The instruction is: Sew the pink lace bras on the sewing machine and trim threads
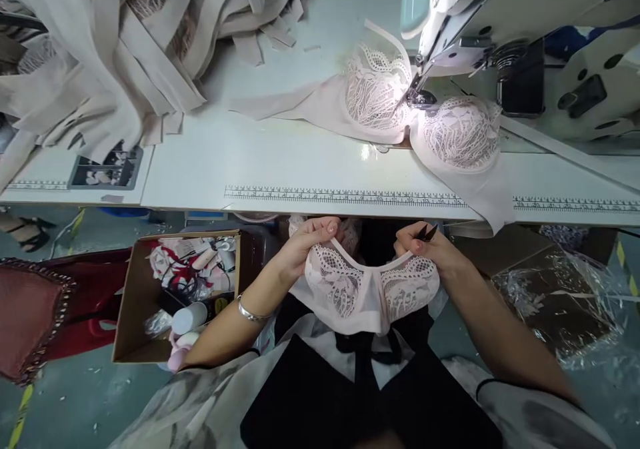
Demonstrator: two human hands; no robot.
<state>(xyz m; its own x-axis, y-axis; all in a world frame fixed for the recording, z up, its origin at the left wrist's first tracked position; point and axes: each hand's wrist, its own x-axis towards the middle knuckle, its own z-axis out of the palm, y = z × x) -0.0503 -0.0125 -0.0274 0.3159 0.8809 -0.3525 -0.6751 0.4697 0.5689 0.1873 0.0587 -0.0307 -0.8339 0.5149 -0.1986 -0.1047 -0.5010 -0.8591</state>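
Between my two hands, just off the table's front edge, a pale pink lace bra is stretched by its upper edge. My left hand is closed on its left side, thumb on top. My right hand pinches the other side and also has small dark thread snips in its fingers. Another bra of the same lace lies on the table under the sewing machine, its middle by the lit needle area. One wing of that bra hangs over the table edge.
Light fabric pieces are heaped on the table's left. A printed ruler runs along the front edge, with a small inset tray at left. Below stand a cardboard box of odds and ends, a red seat and clear plastic wrapping.
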